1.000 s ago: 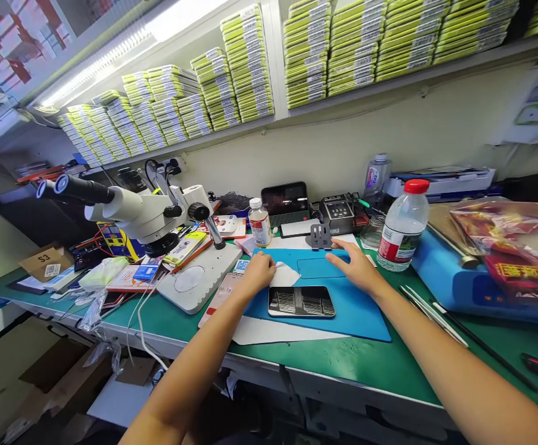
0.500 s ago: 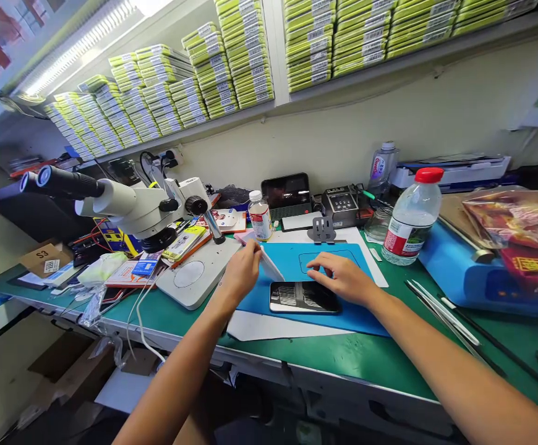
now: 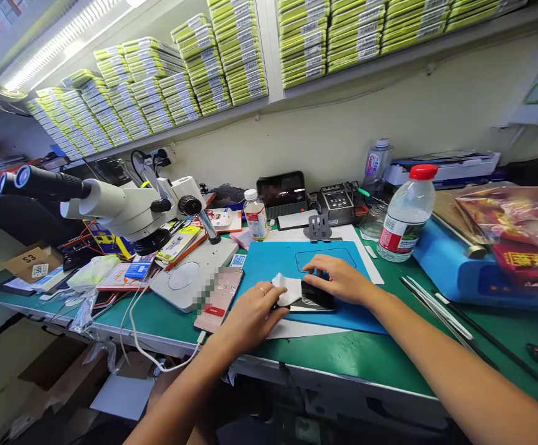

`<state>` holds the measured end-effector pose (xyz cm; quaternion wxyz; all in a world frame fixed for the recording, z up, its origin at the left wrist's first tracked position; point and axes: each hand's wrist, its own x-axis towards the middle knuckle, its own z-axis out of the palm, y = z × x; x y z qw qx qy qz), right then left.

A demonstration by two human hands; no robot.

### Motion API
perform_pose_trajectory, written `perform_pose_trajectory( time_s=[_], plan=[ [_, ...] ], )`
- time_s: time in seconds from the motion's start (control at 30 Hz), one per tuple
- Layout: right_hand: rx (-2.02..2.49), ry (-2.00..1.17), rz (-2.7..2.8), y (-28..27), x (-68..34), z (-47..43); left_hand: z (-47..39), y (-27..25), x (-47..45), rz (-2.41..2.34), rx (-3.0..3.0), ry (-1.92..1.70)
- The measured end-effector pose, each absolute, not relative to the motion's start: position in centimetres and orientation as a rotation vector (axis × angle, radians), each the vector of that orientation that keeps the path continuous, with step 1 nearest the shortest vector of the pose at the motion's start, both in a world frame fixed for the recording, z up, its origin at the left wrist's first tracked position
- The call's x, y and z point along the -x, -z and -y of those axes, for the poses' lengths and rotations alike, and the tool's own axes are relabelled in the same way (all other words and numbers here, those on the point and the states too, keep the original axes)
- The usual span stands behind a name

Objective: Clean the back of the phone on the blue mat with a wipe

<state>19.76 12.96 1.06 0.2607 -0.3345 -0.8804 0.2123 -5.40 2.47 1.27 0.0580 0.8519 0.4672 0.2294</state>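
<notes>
Green worktop [image 3: 352, 364], blue mat [image 3: 276, 256]: here a cloth [image 3: 289, 290] partly covers our black phone [image 3: 316, 299]. Our left hand [image 3: 255, 309] touches the cloth, grip unclear; our right hand [image 3: 341, 278] spreads loosely over the phone. Wiping seems unfinished.

Bench [image 3: 306, 352]: mat [image 3: 269, 256] is lying on it. Mat: phone [image 3: 318, 299] is lying on it, cloth [image 3: 289, 289] covering its left part. Left: second phone [image 3: 225, 287] is lying, microscope [image 3: 120, 210] standing farther left. Behind mat: holder [image 3: 319, 228] is sitting. Right: bottle [image 3: 405, 222] is standing. Shelf [image 3: 273, 62]: packs [image 3: 239, 55] are lying above.

Room above mat [image 3: 271, 259], red-capped bottle [image 3: 408, 213] at right
</notes>
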Motion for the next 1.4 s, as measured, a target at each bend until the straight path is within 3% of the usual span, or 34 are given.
perform_pose_trajectory(
  time_s=[1.03,1.4],
  plan=[
    [0.876,-0.583,2.402,-0.8,-19.4,-13.0,-2.3,1.9,3.3,-1.492,-2.421,-0.525],
    [0.940,-0.696,2.446,-1.2,-18.7,-12.3,-0.6,5.0,4.6,-1.611,-2.433,-0.807]
  ],
)
